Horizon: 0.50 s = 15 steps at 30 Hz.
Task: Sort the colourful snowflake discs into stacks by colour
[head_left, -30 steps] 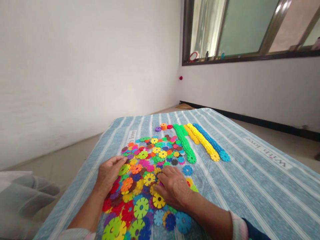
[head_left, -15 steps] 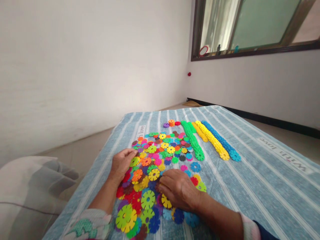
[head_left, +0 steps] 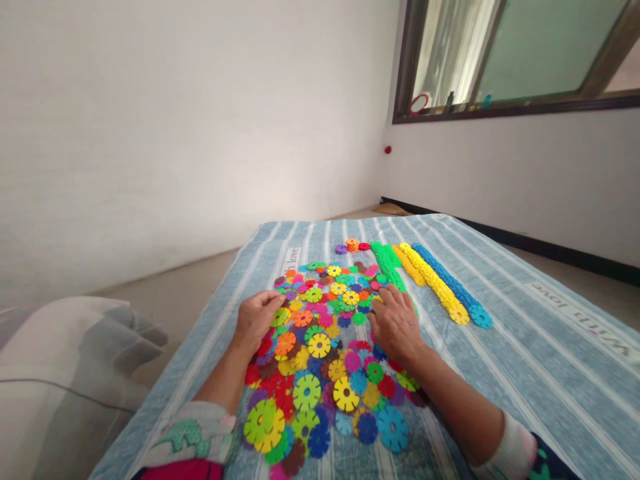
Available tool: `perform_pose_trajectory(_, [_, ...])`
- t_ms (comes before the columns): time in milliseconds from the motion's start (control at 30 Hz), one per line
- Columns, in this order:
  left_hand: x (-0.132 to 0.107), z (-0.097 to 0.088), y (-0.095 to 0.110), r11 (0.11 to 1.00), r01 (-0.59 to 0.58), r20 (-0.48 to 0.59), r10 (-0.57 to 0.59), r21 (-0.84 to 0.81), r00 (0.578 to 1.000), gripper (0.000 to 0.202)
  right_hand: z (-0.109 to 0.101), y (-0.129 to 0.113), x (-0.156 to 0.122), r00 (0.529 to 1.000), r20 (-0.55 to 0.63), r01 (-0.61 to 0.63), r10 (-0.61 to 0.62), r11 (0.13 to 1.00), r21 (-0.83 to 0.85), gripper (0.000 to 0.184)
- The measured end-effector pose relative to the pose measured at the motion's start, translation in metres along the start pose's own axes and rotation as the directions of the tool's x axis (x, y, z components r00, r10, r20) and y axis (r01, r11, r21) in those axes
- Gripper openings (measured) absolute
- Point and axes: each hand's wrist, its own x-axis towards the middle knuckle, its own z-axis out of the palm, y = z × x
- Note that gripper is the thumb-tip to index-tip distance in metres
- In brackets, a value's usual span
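Plastic in every bright colour lies under both hands. The right fingers point(head_left: 381, 298) are curled down, tips pressed among the small discs at the far side of the loose pile of discs point(head_left: 320, 347), just beside the near end of the green row point(head_left: 387, 263). The back of the right hand point(head_left: 397, 327) hides the tips, so I cannot tell whether they have pinched a piece or only rest on it. The left fingers point(head_left: 273, 301) are bent over the pile's left edge and touch a lime-green disc; the left hand point(head_left: 257, 320) lies palm down, and it too shows no clear hold on any one disc. To judge by the rows, the work in hand looks like picking single colours out of the mix and laying them in lines. Lifting one thin, flat disc would call for a fingertip pinch at its rim, with the other hand steadying the heap so its neighbours do not slide. The discs are round with notched edges, in large and small sizes, overlapping in a shallow spread. Beyond them the green row, a yellow row point(head_left: 435, 283) and a blue row point(head_left: 457, 293) run side by side, touching or nearly so, with a few stray discs point(head_left: 353, 245) at the far end. Everything sits on a striped blue cover point(head_left: 525, 387), with a pale pillow point(head_left: 65, 360) off its left side.
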Motion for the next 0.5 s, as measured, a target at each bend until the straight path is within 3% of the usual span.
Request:
perform_pose_trajectory(200, [0.003,0.001,-0.007,1.000,-0.002,0.006,0.002,-0.010,1.000,0.035,0.011,0.010,0.011,0.992,0.096,-0.081,0.086,0.995,-0.053,0.023])
perform_pose_trajectory(500, [0.002,0.003,-0.006,0.999,0.015,0.011,-0.014,-0.041,1.000,0.037,0.021,0.018,0.009,0.994,0.080,-0.068,0.070,0.997,-0.025,0.021])
